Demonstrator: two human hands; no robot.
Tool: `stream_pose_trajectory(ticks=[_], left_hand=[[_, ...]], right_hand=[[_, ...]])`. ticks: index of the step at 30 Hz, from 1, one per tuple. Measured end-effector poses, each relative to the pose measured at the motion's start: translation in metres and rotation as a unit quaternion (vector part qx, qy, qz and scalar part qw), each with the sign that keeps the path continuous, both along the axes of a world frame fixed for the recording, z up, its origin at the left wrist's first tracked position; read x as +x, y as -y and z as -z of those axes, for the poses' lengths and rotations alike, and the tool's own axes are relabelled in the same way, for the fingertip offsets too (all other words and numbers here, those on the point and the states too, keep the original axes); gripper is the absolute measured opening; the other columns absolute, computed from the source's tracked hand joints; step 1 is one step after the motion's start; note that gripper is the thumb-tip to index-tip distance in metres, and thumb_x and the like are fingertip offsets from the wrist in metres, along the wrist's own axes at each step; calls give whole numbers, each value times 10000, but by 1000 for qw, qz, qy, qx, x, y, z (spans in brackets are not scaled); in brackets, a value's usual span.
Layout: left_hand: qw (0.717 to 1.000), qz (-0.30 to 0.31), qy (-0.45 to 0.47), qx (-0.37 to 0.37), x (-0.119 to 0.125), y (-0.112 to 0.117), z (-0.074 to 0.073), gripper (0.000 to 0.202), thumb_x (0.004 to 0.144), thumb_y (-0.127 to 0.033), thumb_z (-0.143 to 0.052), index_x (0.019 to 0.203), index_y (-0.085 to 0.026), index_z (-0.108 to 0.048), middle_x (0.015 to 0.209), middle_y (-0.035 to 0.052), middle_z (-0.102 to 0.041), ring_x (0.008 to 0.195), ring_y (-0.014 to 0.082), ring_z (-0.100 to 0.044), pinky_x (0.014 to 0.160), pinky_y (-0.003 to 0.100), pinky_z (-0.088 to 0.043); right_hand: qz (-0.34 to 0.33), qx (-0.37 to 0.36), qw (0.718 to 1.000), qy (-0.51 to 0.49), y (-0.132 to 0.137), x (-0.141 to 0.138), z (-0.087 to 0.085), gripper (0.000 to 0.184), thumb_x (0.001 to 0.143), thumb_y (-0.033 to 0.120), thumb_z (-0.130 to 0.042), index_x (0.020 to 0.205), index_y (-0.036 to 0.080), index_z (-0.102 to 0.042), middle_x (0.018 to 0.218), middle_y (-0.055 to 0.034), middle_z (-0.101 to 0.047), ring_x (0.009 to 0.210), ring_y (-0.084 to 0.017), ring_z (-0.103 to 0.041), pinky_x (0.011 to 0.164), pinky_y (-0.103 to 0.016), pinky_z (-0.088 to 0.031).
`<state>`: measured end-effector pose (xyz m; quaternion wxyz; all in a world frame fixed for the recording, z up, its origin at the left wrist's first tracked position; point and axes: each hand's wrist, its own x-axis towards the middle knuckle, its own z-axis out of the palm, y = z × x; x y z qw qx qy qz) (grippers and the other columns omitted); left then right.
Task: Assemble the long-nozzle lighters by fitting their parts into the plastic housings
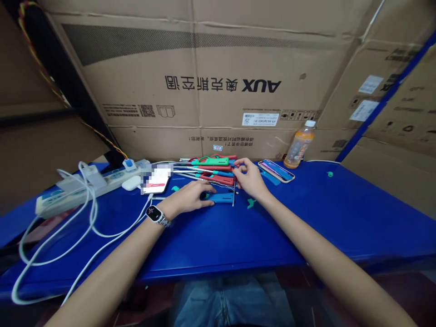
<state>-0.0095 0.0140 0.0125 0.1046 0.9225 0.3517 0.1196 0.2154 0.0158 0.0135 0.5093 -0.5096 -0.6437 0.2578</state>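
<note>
My left hand (194, 196) has its thumb and fingers closed about the near end of a blue long-nosed lighter (223, 198) lying on the blue table. My right hand (250, 179) is closed in a pinch on a thin rod (234, 194), which points down past the lighter's right end. The rod's upper part is hidden by the fingers. Just beyond both hands is a pile of long-nosed lighters, with a green lighter (218, 161) on top and a red lighter (220, 179) nearer me. Their metal nozzles point left.
Torn green scraps (251, 203) lie right of the blue lighter. Leftward are a lit phone (156, 179), a power strip (102, 181) and looped white cables (91, 213). A second phone (276, 170) and an orange drink bottle (299, 144) stand rightward, before a cardboard wall (218, 54).
</note>
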Motion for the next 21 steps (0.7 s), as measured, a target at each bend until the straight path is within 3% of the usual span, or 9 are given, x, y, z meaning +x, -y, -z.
stream_pose_trajectory(ticks=[4, 10, 15, 21], left_hand=[[1000, 9, -10, 0, -2, 3, 2, 346, 912, -381, -601, 1204, -203, -648, 1221, 107, -620, 1145, 270, -590, 1000, 395, -444], [999, -24, 3, -30, -18, 1, -7, 371, 880, -395, -630, 1184, -188, -679, 1218, 121, -633, 1127, 278, -600, 999, 403, -448], [997, -34, 16, -71, -32, -9, -6, 351, 821, -378, -678, 1112, -185, -714, 1137, 98, -700, 1023, 252, -647, 918, 357, -488], [994, -45, 50, -82, -27, -3, -11, 361, 811, -367, -683, 1097, -148, -707, 1125, 110, -705, 992, 251, -653, 892, 362, -497]], right_hand=[[-29, -18, 996, -83, -1, -8, 4, 247, 752, 340, -542, 958, 207, -510, 527, 122, -468, 357, -90, -477, 408, -215, -368], [-51, -50, 981, -178, 2, -12, 9, 366, 744, 414, -597, 1027, 195, -519, 507, 122, -484, 323, -94, -484, 314, -194, -337], [-59, -60, 980, -180, 3, -15, 12, 386, 758, 450, -631, 1013, 168, -565, 537, 90, -530, 317, -73, -480, 306, -181, -330], [-78, -22, 978, -190, 7, -16, 18, 432, 774, 499, -683, 1034, 182, -550, 646, 67, -548, 397, -86, -556, 328, -188, -392]])
